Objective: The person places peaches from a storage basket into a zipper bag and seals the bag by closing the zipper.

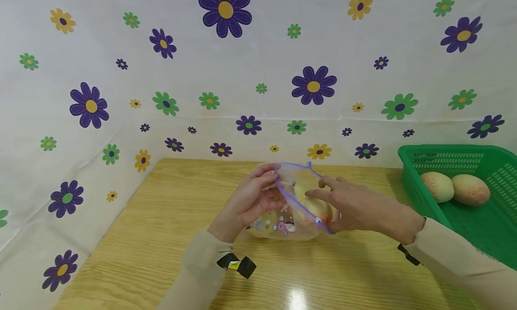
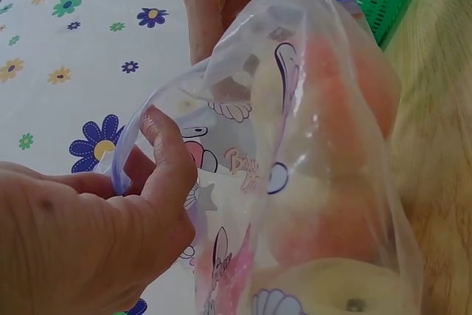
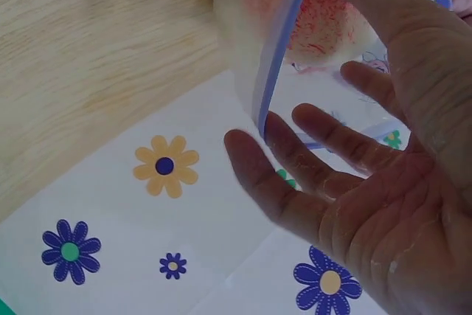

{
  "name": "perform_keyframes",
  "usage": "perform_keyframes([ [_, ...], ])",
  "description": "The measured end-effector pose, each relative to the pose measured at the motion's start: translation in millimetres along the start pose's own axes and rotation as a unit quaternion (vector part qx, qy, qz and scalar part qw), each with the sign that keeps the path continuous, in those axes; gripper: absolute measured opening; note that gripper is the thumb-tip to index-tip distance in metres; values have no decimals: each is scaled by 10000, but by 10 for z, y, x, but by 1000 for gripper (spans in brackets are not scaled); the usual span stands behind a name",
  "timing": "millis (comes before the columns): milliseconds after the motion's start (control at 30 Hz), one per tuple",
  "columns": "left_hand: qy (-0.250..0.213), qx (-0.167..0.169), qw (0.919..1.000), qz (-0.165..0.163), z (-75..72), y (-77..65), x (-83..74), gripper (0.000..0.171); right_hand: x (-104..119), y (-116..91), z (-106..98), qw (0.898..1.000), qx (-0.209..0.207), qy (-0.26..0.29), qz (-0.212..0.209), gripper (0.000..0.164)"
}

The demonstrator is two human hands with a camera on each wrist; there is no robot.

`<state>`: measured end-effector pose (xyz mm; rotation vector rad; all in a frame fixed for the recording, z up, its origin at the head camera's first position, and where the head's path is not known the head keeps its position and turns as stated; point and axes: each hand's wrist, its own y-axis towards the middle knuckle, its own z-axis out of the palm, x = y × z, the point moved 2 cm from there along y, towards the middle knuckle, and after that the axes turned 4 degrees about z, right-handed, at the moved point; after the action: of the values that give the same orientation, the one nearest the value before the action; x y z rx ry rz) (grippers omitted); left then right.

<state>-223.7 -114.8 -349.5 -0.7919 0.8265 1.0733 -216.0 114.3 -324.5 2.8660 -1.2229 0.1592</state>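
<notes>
A clear zip bag with purple edging and cartoon prints stands on the wooden table, its mouth spread wide. Through the film show several peaches, pale yellow with red blush. At the mouth's left side, my left hand pinches the purple rim between thumb and fingers. My right hand is at the opposite side of the mouth, fingers spread and loosely bent, nothing in its palm. Its fingertips are right by the zip edge, and one peach lies just inside.
To the right stands a green basket with perforated sides, holding two more peaches. Wooden tabletop extends left of the bag. A white flowered sheet hangs behind the table and along its left.
</notes>
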Motion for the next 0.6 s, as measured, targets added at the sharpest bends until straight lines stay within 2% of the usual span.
perform_keyframes([
  [167,-166,19,9999,-38,27,-37,-73,18,24,-10,-71,9994,-48,-274,193,86],
  [300,-185,-75,9998,14,80,-66,-181,17,52,-1,-187,9994,-107,-300,136,86],
  [433,-78,-150,9997,203,148,-90,-293,21,80,19,-310,9992,-128,-353,112,85],
  [600,-26,-190,9996,202,193,-107,-310,21,89,39,-350,9988,-52,-453,151,82],
])
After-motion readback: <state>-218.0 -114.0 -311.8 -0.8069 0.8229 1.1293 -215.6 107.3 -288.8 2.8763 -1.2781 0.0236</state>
